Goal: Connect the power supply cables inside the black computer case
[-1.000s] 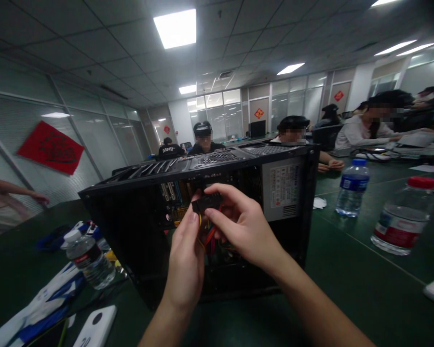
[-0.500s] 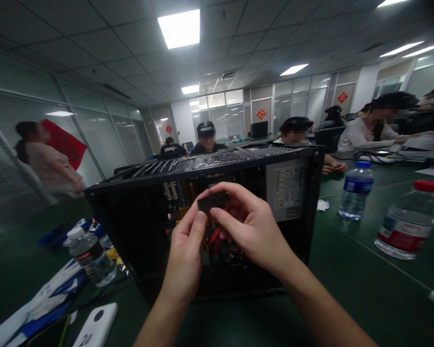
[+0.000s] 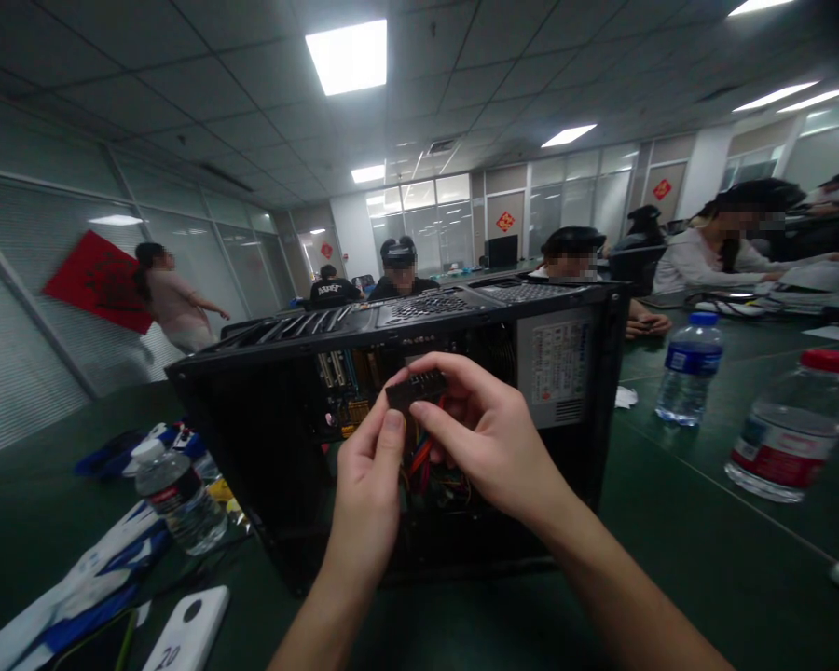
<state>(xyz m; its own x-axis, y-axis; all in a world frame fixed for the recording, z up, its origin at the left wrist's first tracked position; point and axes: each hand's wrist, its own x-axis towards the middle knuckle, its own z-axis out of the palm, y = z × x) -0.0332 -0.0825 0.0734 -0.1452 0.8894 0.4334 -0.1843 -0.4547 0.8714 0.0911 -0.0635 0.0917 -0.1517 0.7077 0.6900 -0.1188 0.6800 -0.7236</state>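
Observation:
A black computer case [image 3: 266,447] stands on the green table with its open side facing me. Before that opening, my left hand [image 3: 370,466] and my right hand [image 3: 479,429] pinch a black cable connector [image 3: 414,388] between thumbs and fingers, one at each end. Coloured wires [image 3: 419,455] hang below the connector into the case. Inside, a silver power supply [image 3: 554,368] sits at the upper right, and circuit-board slots [image 3: 332,370] show at the upper left. My fingers hide part of the interior.
Left of the case are a white-capped bottle [image 3: 178,499], blue-and-white gloves [image 3: 76,582] and a white object marked 20 [image 3: 187,629]. A blue-capped bottle [image 3: 689,368] and a red-capped bottle [image 3: 787,429] stand right. People sit beyond; one person [image 3: 178,298] stands at the left.
Both hands and the connector have shifted slightly to the right, and the connector's face is tilted more into view. The standing person at the left has moved rightward.

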